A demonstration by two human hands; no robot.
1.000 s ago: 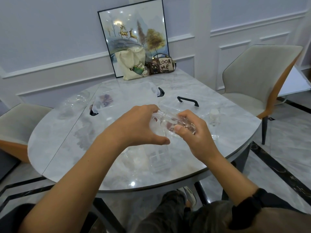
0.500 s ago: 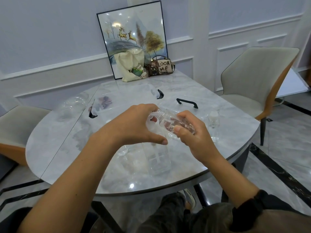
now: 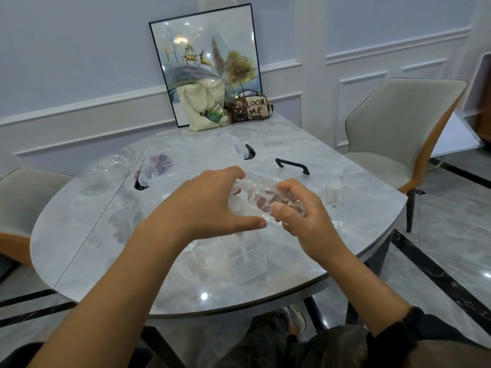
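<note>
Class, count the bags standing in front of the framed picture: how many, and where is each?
2. A cream tote bag leans against the framed picture at the far edge of the table; a brown handbag lettered LOOK ME stands right of it. None appears hidden.

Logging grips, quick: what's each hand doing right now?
Left hand: curled over the neck of the bottle; grip hidden, cannot tell.
Right hand: holding the bottle.
</note>
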